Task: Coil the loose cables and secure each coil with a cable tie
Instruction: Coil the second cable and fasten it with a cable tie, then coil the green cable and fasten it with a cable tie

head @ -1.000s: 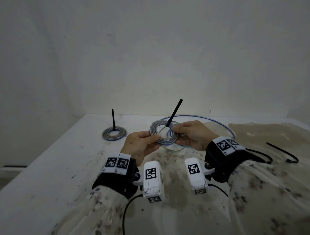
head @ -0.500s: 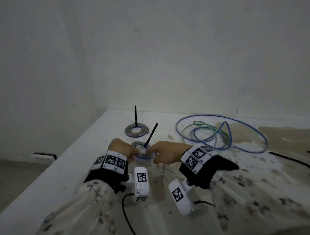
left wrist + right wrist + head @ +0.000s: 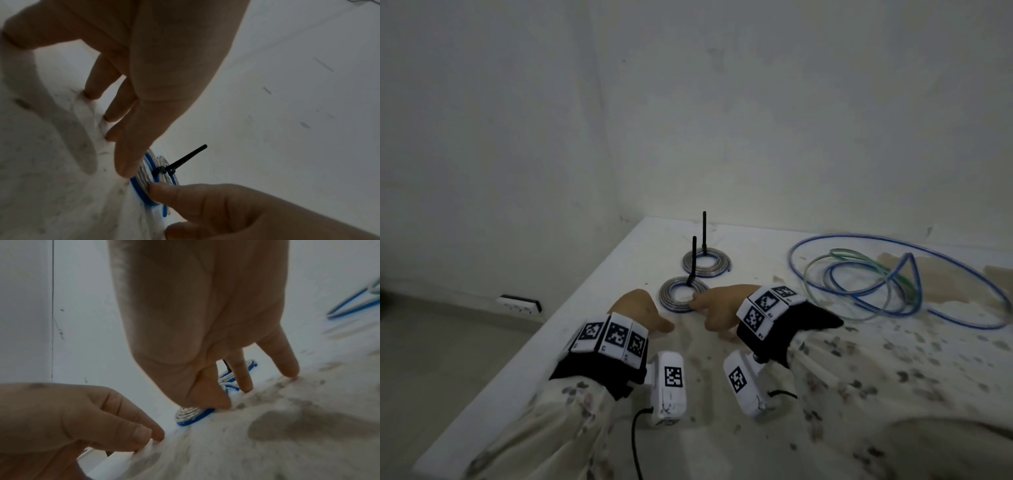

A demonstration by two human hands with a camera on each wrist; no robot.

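The near coil, held up in both hands a second ago, now lies on the table in front of the far coil. Left hand is released, beside it. Right hand fingertips rest flat on its rim, gripping nothing. This coil is tied; loose cables, right of it, remain. Wrist markers show patterns only; no legible writing.

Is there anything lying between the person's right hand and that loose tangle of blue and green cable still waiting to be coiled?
Nothing visible does. The right hand touches the nearer tied coil, and the loose cables lie farther to its right on the table, with only bare, stained surface between them.
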